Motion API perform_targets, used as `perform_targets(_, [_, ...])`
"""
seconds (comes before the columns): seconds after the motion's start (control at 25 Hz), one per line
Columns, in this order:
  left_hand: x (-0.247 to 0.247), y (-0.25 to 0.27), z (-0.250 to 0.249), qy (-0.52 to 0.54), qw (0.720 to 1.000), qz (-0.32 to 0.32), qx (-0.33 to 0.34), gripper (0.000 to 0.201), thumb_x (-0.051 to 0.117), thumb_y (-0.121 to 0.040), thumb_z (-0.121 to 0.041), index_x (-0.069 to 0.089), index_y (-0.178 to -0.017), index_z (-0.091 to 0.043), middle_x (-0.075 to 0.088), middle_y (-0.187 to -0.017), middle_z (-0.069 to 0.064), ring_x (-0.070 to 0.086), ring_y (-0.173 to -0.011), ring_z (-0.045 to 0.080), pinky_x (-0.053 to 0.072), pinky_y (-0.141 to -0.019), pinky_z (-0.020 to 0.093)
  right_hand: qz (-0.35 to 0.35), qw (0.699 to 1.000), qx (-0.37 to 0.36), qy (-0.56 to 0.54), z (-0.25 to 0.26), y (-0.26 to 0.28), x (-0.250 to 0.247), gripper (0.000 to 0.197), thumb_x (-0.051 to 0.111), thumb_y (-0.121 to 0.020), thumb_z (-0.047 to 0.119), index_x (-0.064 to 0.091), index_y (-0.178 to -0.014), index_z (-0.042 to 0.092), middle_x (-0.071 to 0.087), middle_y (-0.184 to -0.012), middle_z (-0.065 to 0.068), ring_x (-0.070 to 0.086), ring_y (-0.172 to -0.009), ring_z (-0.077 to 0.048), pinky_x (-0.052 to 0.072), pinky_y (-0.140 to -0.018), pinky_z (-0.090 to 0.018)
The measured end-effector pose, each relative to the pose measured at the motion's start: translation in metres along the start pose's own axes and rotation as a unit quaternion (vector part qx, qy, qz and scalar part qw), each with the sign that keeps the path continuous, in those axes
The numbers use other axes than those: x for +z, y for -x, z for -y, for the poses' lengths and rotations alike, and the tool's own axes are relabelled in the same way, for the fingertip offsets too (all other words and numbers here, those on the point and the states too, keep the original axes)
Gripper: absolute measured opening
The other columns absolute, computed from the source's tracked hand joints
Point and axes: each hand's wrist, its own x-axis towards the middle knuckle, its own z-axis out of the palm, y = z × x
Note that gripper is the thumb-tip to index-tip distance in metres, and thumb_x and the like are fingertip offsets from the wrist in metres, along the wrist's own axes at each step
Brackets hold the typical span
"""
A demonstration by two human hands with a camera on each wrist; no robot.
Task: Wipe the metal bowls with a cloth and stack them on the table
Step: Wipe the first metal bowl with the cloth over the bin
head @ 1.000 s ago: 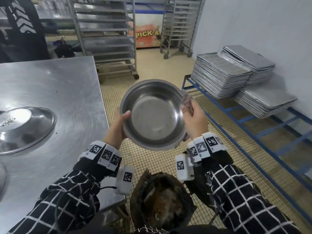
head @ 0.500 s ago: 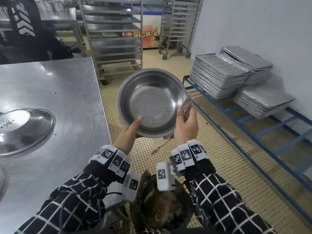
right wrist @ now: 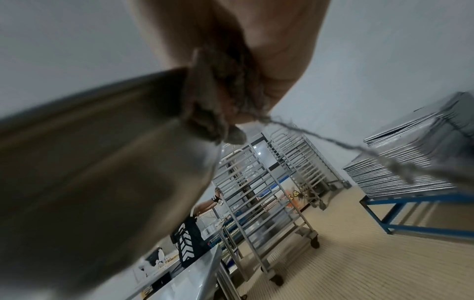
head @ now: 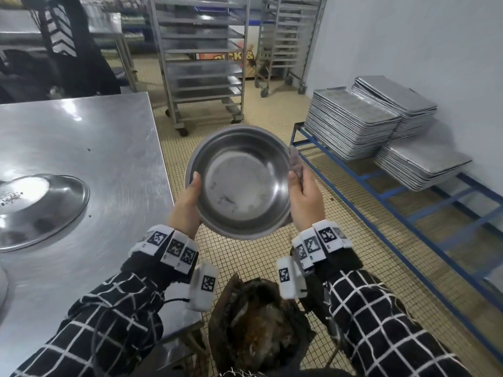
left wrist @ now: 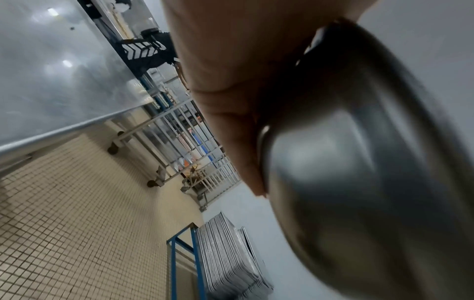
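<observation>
Gripping the left rim with its thumb inside, the left hand [head: 187, 202] held the metal bowl [head: 241, 183] tilted toward the wearer above the tiled floor, just right of the steel table [head: 89, 148]. The right hand [head: 304, 197] pinched a grey cloth [head: 295, 163] against the opposite rim; blur hid its fingers, apparently curled. An upturned bowl [head: 40, 208] rested on the table.

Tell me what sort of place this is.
Probably a commercial bakery or catering kitchen: wheeled tray racks, stacks of metal baking trays on a blue frame, and a large stainless steel table.
</observation>
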Motion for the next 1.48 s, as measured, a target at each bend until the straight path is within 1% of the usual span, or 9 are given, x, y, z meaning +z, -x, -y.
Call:
perform_targets(0.12, [0.010, 0.002, -0.001, -0.024, 0.999, -0.029, -0.004, 0.081, 0.038, -0.083, -0.073, 0.050, -0.134, -0.010, 0.061, -0.121, 0.005, 0.059, -0.111, 0.021, 0.048, -0.098, 0.033, 0.001, 0.995, 0.083, -0.050, -0.022, 0.018, 0.025, 0.017, 0.033, -0.101, 0.038, 0.044, -0.112, 0.032, 0.060, -0.095, 0.010, 0.064, -0.084, -0.011, 0.056, -0.071, -0.028])
perform_targets(0.28, [0.009, -0.004, -0.008, -0.107, 0.993, -0.003, 0.041, 0.053, 0.024, -0.102, -0.041, 0.037, -0.142, -0.008, 0.052, -0.118, 0.000, 0.054, -0.086, -0.010, 0.038, -0.060, -0.005, 0.041, 0.995, 0.084, 0.025, -0.055, 0.025, 0.030, 0.032, 0.039, -0.098, 0.042, 0.058, -0.101, 0.016, 0.061, -0.094, -0.004, 0.068, -0.081, -0.018, 0.058, -0.071, -0.031])
perform_targets(0.56, [0.004, -0.013, 0.003, -0.195, 0.973, 0.057, 0.113, 0.052, 0.027, -0.095, -0.049, 0.030, -0.140, -0.023, 0.053, -0.110, -0.005, 0.060, -0.101, 0.007, 0.052, -0.084, 0.021, 0.023, 0.992, -0.034, 0.117, -0.038, 0.020, 0.036, 0.035, 0.052, -0.096, 0.027, 0.057, -0.128, 0.017, 0.065, -0.102, 0.008, 0.060, -0.091, -0.008, 0.050, -0.087, -0.024])
perform_targets(0.68, [0.012, -0.007, 0.001, -0.202, 0.972, 0.067, 0.101, 0.033, 0.026, -0.102, -0.037, 0.034, -0.132, -0.026, 0.048, -0.112, -0.016, 0.052, -0.099, -0.014, 0.045, -0.080, 0.004, 0.096, 0.976, -0.131, 0.145, -0.035, 0.022, 0.055, 0.024, 0.051, -0.096, 0.020, 0.063, -0.115, 0.011, 0.066, -0.109, -0.005, 0.058, -0.100, -0.013, 0.045, -0.092, -0.030])
perform_targets(0.84, [0.014, -0.007, -0.011, -0.190, 0.978, 0.038, 0.082, 0.026, 0.026, -0.103, -0.029, 0.035, -0.127, -0.025, 0.047, -0.112, -0.018, 0.050, -0.102, -0.011, 0.040, -0.071, -0.003, 0.233, 0.916, -0.229, 0.231, -0.052, 0.032, 0.061, 0.035, 0.040, -0.099, 0.030, 0.053, -0.132, 0.021, 0.062, -0.124, -0.007, 0.053, -0.115, -0.022, 0.040, -0.102, -0.035])
perform_targets(1.12, [0.005, -0.016, 0.001, -0.163, 0.985, -0.060, 0.022, 0.058, 0.025, -0.097, -0.057, 0.043, -0.137, -0.019, 0.056, -0.118, 0.000, 0.054, -0.107, 0.017, 0.048, -0.084, 0.023, 0.095, 0.852, -0.359, 0.369, -0.082, 0.045, 0.053, 0.030, 0.049, -0.090, 0.032, 0.052, -0.116, 0.017, 0.064, -0.110, -0.002, 0.058, -0.104, -0.023, 0.045, -0.096, -0.040])
perform_targets(1.24, [0.002, -0.021, 0.013, -0.113, 0.989, -0.080, -0.059, 0.087, 0.034, -0.071, -0.084, 0.041, -0.136, -0.028, 0.060, -0.120, 0.013, 0.064, -0.101, 0.033, 0.055, -0.083, 0.051, 0.042, 0.856, -0.372, 0.356, -0.083, 0.042, 0.052, 0.033, 0.059, -0.081, 0.022, 0.046, -0.111, 0.019, 0.064, -0.104, -0.002, 0.056, -0.099, -0.022, 0.037, -0.095, -0.035])
perform_targets(1.36, [0.010, -0.017, 0.013, -0.040, 0.990, -0.082, -0.106, 0.055, 0.044, -0.091, -0.055, 0.026, -0.140, -0.037, 0.053, -0.122, 0.014, 0.063, -0.099, 0.038, 0.055, -0.079, 0.055, 0.038, 0.886, -0.366, 0.282, -0.072, 0.027, 0.039, 0.013, 0.046, -0.087, 0.024, 0.045, -0.100, 0.022, 0.064, -0.092, -0.001, 0.049, -0.093, -0.014, 0.035, -0.092, -0.029])
perform_targets(1.48, [0.017, -0.015, 0.013, -0.102, 0.991, -0.060, -0.068, 0.057, 0.043, -0.098, -0.036, 0.012, -0.146, -0.034, 0.032, -0.136, 0.007, 0.047, -0.116, 0.027, 0.045, -0.099, 0.040, 0.048, 0.920, -0.328, 0.210, -0.056, 0.016, 0.021, 0.024, 0.034, -0.097, 0.042, 0.047, -0.094, 0.022, 0.061, -0.091, 0.002, 0.042, -0.092, -0.004, 0.042, -0.088, -0.036])
